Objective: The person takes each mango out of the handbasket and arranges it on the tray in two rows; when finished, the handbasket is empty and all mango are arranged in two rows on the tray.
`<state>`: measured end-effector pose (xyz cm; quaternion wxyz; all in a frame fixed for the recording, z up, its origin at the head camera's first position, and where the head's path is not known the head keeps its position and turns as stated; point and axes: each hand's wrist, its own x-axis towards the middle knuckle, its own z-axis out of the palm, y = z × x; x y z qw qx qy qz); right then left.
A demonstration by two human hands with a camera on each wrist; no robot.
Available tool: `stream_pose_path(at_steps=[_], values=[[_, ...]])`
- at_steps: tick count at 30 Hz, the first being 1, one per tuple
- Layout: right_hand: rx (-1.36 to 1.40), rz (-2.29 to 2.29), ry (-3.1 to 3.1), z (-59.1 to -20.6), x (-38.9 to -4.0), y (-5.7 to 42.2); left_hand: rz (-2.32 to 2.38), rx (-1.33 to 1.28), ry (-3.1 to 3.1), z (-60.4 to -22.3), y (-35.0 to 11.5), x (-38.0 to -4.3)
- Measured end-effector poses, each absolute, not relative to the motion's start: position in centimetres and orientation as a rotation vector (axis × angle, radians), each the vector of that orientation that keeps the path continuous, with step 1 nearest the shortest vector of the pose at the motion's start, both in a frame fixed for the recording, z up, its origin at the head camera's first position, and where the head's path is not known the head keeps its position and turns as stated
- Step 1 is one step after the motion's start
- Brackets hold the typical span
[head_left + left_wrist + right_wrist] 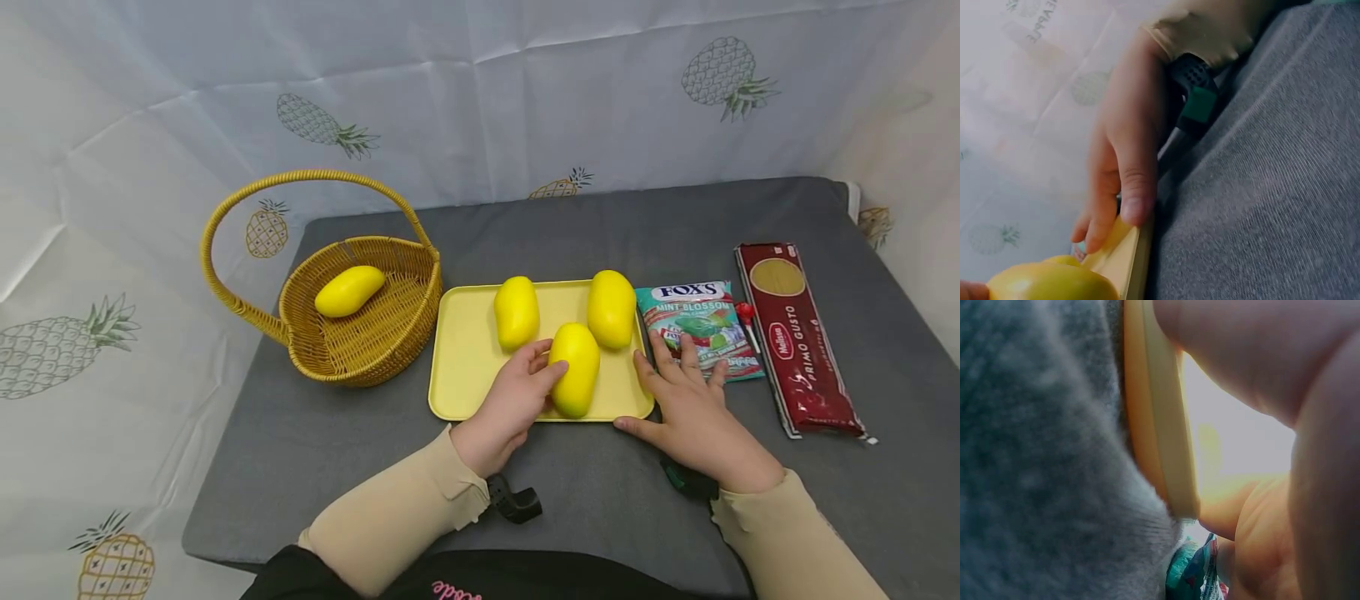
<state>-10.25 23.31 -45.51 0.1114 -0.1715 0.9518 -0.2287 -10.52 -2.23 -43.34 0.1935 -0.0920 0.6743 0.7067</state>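
Note:
A yellow mango (574, 371) lies near the front of a pale yellow tray (468, 367). My left hand (510, 400) grips it from the left, thumb on top and fingers at its far side. Behind it on the tray are two more mangoes, one at the left (517, 313) and one at the right (611, 308). My right hand (693, 408) spreads over the tray's front right corner, thumb at the front rim and index finger at the side. Its other fingertips rest on a candy bag (693, 321) marked FOX'S. The left wrist view shows the right hand (1129, 144) at the tray edge.
A wicker basket (405, 350) with a tall handle stands left of the tray, one mango (348, 292) inside. Right of the candy bag lie a red lollipop (745, 313) and a dark red pasta packet (802, 342). Grey cloth (600, 500) covers the table.

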Motion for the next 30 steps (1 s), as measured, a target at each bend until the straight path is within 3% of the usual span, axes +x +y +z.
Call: stream_pose_path(at_steps=[30], values=[[-0.501,-0.669,2.776,-45.5,-10.3,23.5,1.724,-0.191,2.121,-42.5,-4.0,-9.9]])
